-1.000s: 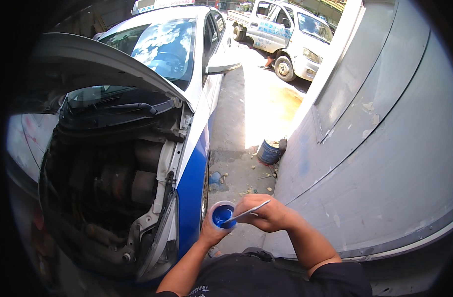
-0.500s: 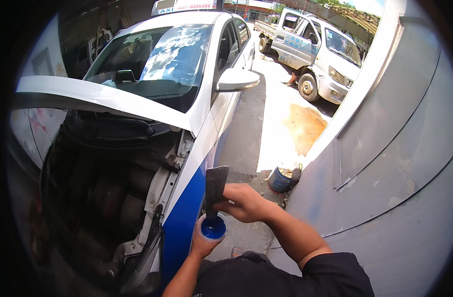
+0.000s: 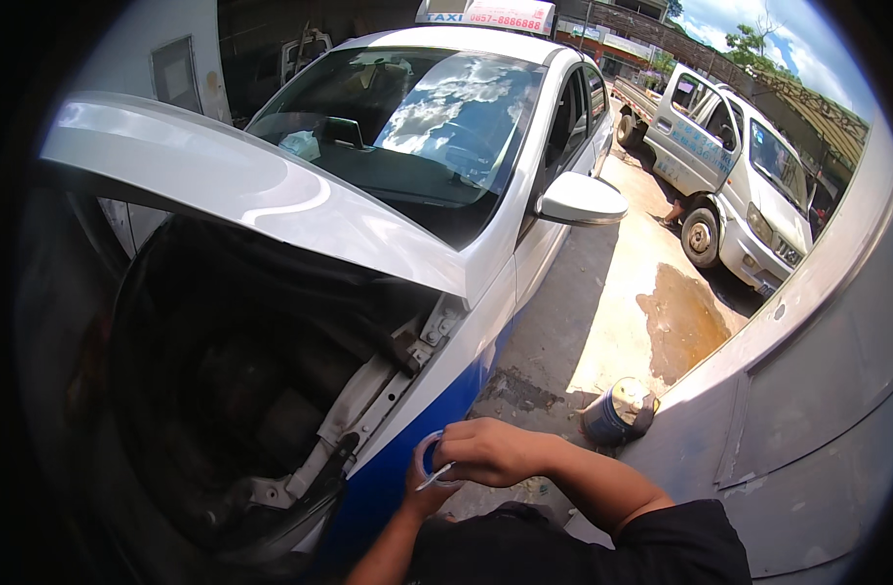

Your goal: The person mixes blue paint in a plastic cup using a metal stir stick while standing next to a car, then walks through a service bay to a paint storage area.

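Observation:
My left hand [image 3: 422,495] is wrapped round a small clear cup [image 3: 426,453] with blue paint inside. Over the cup's mouth, my right hand [image 3: 495,452] is closed with its fingers curled down. A thin pale strip, apparently the flat scraper [image 3: 435,476] turned edge-on and catching light, juts out below these fingers. Most of it is hidden by the hand. Just left of both hands is the blue and white front fender [image 3: 386,486] of a white taxi.
The taxi's hood [image 3: 241,190] is raised over a dark engine bay [image 3: 241,380]. Its side mirror [image 3: 583,199] sticks out ahead. A blue bucket [image 3: 610,414] stands by the grey panel wall [image 3: 817,419] at right. Beyond are a wet patch [image 3: 688,317] and a white truck [image 3: 729,175] with its door open.
The scraper stood upright with its broad dark face showing; now it is tipped low over the cup. My right hand has come down nearer the cup. The view has shifted left and up.

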Demonstrator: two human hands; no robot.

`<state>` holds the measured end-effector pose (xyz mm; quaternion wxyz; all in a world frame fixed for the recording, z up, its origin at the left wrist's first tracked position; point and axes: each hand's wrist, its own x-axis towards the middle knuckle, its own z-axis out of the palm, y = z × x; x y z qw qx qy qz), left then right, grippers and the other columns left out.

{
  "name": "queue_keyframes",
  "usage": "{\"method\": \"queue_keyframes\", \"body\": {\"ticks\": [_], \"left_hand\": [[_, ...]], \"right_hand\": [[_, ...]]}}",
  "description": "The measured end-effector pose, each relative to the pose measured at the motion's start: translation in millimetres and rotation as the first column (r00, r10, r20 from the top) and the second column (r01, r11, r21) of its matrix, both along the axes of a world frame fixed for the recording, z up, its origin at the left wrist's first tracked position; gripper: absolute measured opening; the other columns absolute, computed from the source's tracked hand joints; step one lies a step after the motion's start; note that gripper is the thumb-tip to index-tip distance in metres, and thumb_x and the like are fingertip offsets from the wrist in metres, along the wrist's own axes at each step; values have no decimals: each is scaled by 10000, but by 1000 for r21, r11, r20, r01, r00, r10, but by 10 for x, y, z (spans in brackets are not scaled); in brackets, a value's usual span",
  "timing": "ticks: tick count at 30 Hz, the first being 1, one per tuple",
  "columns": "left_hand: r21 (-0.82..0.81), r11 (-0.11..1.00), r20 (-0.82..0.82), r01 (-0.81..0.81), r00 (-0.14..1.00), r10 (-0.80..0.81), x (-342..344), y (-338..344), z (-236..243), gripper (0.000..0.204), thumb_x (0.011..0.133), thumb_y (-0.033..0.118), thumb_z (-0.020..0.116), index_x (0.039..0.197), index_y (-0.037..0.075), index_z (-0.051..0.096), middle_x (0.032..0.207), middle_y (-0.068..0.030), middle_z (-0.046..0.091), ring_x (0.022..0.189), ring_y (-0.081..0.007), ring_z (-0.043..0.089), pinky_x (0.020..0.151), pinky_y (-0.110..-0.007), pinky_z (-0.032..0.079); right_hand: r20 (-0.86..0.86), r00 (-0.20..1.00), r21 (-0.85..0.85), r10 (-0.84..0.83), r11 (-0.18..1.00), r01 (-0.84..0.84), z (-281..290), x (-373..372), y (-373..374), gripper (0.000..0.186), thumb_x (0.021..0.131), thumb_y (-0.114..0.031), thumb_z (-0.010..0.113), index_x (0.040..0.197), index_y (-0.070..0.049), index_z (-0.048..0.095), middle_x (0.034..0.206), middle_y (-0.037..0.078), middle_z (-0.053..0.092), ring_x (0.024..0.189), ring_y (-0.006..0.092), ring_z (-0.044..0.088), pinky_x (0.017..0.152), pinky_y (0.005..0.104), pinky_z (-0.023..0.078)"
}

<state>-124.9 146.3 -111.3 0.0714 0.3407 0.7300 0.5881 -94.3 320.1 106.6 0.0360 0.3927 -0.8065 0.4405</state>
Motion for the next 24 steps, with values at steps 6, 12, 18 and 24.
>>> {"method": "queue_keyframes", "body": {"ticks": [6, 12, 18, 24], "left_hand": [[75, 972, 132, -222, 968, 211, -56, 22, 168, 866, 631, 121, 887, 1347, 49, 404, 1261, -154, 539, 1182, -294, 547, 1018, -405, 431], [102, 908, 45, -407, 914, 404, -47, 320, 299, 684, 661, 148, 868, 1240, 38, 520, 1169, -142, 607, 1084, -266, 603, 943, -367, 479], [156, 641, -74, -752, 638, 767, 206, 917, -462, 691, 670, 131, 857, 1252, 32, 498, 1161, -154, 601, 1067, -296, 611, 925, -385, 490], [130, 383, 16, -915, 388, 922, 480, 1525, -560, 662, 677, 137, 851, 1230, 27, 504, 1154, -160, 610, 1077, -299, 611, 913, -387, 494]], "right_hand": [[4, 980, -97, -198, 976, 197, -16, -587, 268, 144, 864, -65, 645, 984, -18, 582, 831, 188, 581, 780, 383, 582, 675, 411, 469], [39, 912, -58, -408, 910, 409, -791, -683, 445, 102, 907, -9, 600, 998, 27, 572, 835, 109, 647, 740, 178, 620, 677, 267, 481], [291, 956, -429, -36, 888, 164, -1453, -809, 903, 128, 944, -75, 607, 1021, 25, 584, 835, 48, 634, 747, 102, 556, 704, 231, 455], [112, 989, -295, 97, 954, -60, -1678, -1049, 1284, 140, 934, -117, 637, 966, 17, 610, 792, 63, 649, 719, 112, 575, 683, 254, 471]]}}
